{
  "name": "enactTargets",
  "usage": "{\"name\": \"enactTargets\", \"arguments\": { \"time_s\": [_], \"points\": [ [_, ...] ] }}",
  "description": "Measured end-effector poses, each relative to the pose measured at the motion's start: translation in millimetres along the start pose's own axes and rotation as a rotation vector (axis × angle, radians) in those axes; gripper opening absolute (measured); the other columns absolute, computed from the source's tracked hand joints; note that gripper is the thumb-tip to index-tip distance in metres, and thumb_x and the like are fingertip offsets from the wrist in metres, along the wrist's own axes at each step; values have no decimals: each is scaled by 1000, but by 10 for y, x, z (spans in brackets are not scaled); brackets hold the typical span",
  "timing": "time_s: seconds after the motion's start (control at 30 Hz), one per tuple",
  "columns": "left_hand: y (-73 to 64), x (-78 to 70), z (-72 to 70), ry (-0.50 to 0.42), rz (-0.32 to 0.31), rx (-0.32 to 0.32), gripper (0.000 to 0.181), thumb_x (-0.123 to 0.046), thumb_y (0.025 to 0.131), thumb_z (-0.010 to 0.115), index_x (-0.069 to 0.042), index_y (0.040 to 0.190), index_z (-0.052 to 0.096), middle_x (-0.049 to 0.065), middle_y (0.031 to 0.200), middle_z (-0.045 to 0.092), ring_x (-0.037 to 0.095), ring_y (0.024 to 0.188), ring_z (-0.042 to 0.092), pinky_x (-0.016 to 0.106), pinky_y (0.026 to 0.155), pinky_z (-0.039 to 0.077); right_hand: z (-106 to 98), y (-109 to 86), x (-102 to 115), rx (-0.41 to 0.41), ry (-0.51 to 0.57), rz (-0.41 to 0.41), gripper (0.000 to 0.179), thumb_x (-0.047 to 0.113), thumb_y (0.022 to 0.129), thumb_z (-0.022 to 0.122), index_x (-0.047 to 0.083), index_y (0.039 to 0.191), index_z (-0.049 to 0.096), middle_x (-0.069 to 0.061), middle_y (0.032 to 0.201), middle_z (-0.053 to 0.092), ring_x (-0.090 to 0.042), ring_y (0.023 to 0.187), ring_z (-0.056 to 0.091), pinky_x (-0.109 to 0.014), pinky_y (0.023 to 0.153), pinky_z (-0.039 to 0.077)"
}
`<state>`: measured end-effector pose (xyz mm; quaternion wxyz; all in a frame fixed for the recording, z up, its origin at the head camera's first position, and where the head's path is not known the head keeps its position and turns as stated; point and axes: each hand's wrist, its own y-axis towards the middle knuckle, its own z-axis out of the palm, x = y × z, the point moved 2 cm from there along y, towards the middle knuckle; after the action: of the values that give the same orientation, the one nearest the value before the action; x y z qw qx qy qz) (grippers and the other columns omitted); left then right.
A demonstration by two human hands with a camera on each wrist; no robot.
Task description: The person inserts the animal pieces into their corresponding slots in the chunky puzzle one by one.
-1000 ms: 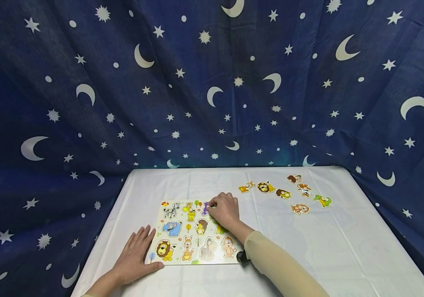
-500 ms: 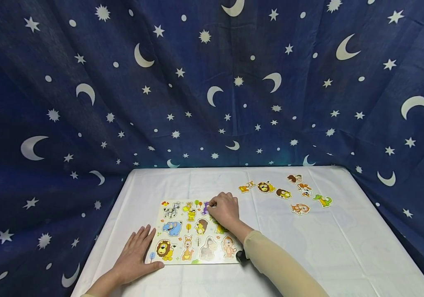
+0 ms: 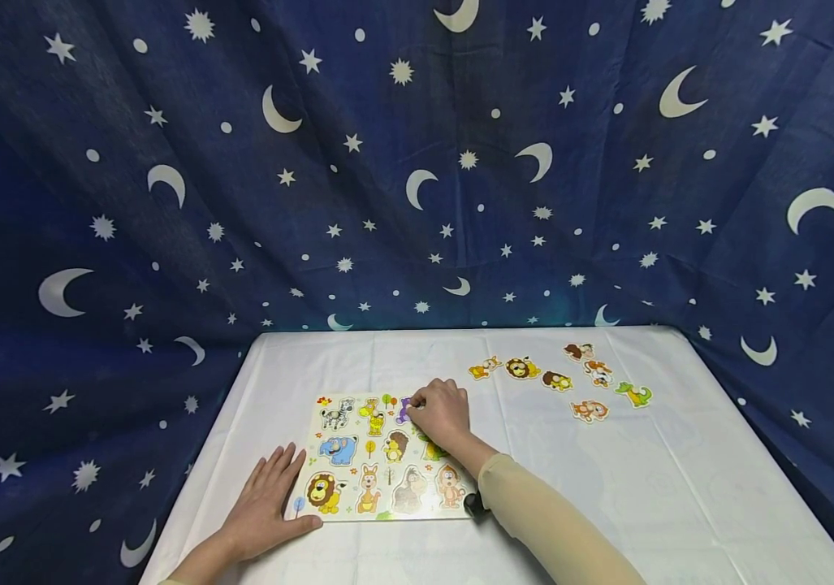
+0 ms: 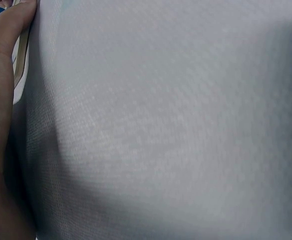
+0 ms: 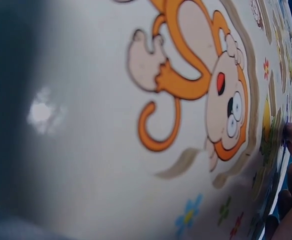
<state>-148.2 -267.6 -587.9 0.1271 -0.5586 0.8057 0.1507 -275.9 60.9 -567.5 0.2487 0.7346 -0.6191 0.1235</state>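
A white animal puzzle board (image 3: 347,475) lies on the table, with pictures such as a zebra, an elephant and a lion. My left hand (image 3: 265,504) rests with fingers spread at its left side, the thumb (image 4: 16,22) along the near edge. My right hand (image 3: 444,414) is bent over the far right part of the board, thumb and forefinger pinching a purple animal puzzle piece (image 3: 404,411). Most of that piece is hidden by the hand. In the right wrist view, the fingertips (image 5: 291,134) touch down at the board's far side, beyond the monkey picture (image 5: 225,95).
Loose puzzle pieces lie at the back right: a kangaroo (image 3: 486,368), a lion (image 3: 523,369), a hedgehog (image 3: 557,381), a monkey (image 3: 589,411), a green crocodile (image 3: 634,395) and others. A white cloth covers the table (image 3: 607,487). A dark starry curtain (image 3: 417,244) hangs behind.
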Motion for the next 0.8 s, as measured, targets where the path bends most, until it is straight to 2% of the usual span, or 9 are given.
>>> {"name": "enactTargets", "arguments": {
  "time_s": [0.17,0.47,0.63,0.8],
  "points": [
    [2,-7,-7,-6,-8,15,111,-74,77,72,-7,158,38,18,165,29,41,152,20,50,125,8,-5,0,3,10,0,6,9,33,86,80,24,88,81,10,86,61,-17,86,52,-40,80,41],
    [-9,11,21,18,23,-27,110,-73,77,73,-6,157,39,20,163,32,42,150,23,34,125,-3,-39,-8,-16,39,24,-12,12,37,86,79,26,92,82,12,84,61,-15,83,50,-39,77,40],
    [-5,5,8,-2,2,-3,111,-73,77,73,-6,158,38,20,164,30,42,151,21,43,126,2,-124,4,-38,37,75,-4,15,40,86,81,27,93,81,13,80,57,-14,81,47,-39,77,38],
    [2,-3,1,-1,-18,24,112,-75,77,72,-7,159,36,18,165,28,40,153,19,49,125,6,-290,51,-38,4,129,11,17,38,86,81,24,97,81,11,84,60,-14,83,49,-39,79,40]
  ]
}}
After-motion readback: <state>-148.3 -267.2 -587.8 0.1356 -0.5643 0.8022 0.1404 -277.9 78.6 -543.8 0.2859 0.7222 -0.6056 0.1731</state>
